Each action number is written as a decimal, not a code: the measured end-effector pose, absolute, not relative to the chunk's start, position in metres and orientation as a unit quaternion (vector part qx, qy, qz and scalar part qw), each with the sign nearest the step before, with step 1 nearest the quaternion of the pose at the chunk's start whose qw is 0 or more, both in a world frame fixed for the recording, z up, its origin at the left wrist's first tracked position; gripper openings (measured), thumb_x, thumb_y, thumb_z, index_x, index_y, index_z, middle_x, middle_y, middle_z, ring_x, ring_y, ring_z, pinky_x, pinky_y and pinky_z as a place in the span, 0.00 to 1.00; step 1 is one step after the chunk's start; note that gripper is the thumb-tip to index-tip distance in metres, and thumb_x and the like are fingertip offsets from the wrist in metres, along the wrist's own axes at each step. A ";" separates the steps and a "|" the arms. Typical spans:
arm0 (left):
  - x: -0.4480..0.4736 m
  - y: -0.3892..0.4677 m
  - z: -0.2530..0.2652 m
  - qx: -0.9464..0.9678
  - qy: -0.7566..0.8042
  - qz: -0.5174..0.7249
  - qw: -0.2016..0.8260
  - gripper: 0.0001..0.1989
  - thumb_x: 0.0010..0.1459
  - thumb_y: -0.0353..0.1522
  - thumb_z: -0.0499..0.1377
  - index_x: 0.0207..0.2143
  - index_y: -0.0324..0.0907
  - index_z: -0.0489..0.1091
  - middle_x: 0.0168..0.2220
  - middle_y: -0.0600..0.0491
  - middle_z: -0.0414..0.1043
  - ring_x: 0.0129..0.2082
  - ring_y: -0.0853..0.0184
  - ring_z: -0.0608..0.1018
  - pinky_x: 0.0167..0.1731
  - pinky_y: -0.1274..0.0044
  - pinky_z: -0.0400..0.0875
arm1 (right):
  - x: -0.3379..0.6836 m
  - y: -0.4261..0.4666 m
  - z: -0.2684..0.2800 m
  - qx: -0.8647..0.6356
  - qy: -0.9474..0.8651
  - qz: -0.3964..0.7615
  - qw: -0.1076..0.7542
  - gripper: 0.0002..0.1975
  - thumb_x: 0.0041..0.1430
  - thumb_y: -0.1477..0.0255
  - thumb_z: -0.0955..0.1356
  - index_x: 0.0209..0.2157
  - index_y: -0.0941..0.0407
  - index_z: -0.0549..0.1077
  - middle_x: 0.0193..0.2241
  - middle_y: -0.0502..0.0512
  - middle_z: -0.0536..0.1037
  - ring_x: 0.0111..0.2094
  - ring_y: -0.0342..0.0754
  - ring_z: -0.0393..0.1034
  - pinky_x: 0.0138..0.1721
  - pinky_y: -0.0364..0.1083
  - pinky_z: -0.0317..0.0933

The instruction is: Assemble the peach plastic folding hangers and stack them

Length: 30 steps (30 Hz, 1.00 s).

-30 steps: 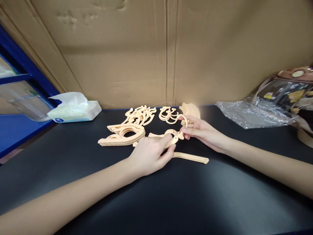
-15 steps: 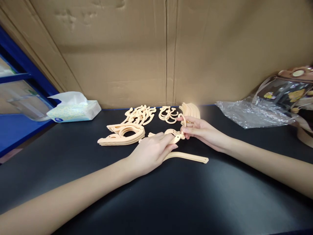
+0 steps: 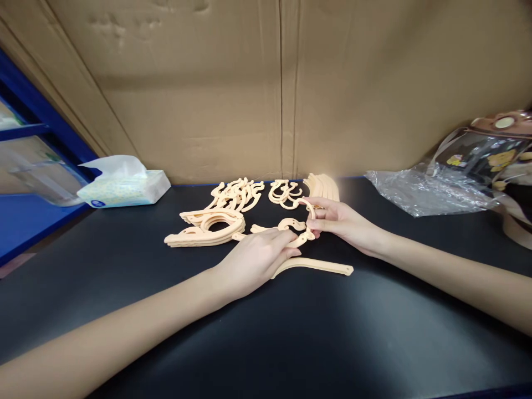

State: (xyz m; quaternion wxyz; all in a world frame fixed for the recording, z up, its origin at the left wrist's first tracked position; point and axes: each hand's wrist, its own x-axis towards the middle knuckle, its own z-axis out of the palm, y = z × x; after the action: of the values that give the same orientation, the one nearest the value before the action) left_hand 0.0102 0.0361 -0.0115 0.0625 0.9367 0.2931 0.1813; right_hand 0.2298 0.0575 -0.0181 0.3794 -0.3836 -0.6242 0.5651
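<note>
My left hand [image 3: 253, 257] is closed on a cream plastic hanger arm [image 3: 296, 242], whose holed end sticks out past the fingertips. Between thumb and fingers, my right hand [image 3: 343, 223] pinches a curved hanger hook [image 3: 310, 206]. The hook's base meets the arm's end; whether they are joined I cannot tell. Behind the left fingers lies a curved cream piece [image 3: 292, 223], partly hidden. Closer to me, a single loose hanger arm [image 3: 320, 265] rests on the black table, its left end by my left hand.
Left of the hands is a stack of folded hanger pieces [image 3: 226, 237]. Farther back are a pile of curved parts [image 3: 236, 194], several hooks [image 3: 284, 194] and stacked arms [image 3: 323, 187]. A tissue pack [image 3: 124, 187] stands left; a clear plastic bag [image 3: 415, 194] lies right.
The hook has turned in my right hand, its curve now leaning left and showing wider. My left hand has barely moved and keeps hold of the hanger arm.
</note>
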 end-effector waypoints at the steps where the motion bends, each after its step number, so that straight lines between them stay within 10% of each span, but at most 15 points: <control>1: 0.010 0.036 -0.011 0.937 0.297 0.176 0.062 0.08 0.67 0.31 0.49 0.33 0.40 0.63 0.30 0.54 0.69 0.28 0.67 0.73 0.29 0.78 0.63 | 0.230 0.057 -0.018 -0.386 -0.625 0.561 0.381 0.34 0.52 0.66 0.73 0.58 0.57 0.60 0.25 0.45 0.73 0.28 0.42 0.66 0.39 0.47 0.61; 30: 0.010 0.030 -0.011 0.936 0.314 0.143 -0.069 0.15 0.68 0.35 0.46 0.33 0.39 0.66 0.27 0.52 0.74 0.25 0.67 0.76 0.25 0.78 0.61 | 0.225 0.055 -0.014 -0.399 -0.657 0.520 0.373 0.32 0.51 0.65 0.72 0.58 0.54 0.63 0.25 0.44 0.71 0.26 0.43 0.65 0.36 0.48 0.62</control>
State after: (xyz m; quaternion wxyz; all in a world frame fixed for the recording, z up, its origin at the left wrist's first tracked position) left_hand 0.0099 0.0299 -0.0114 -0.0689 0.9361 0.3142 0.1425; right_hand 0.2248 0.0547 -0.0136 0.3726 -0.3989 -0.6568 0.5202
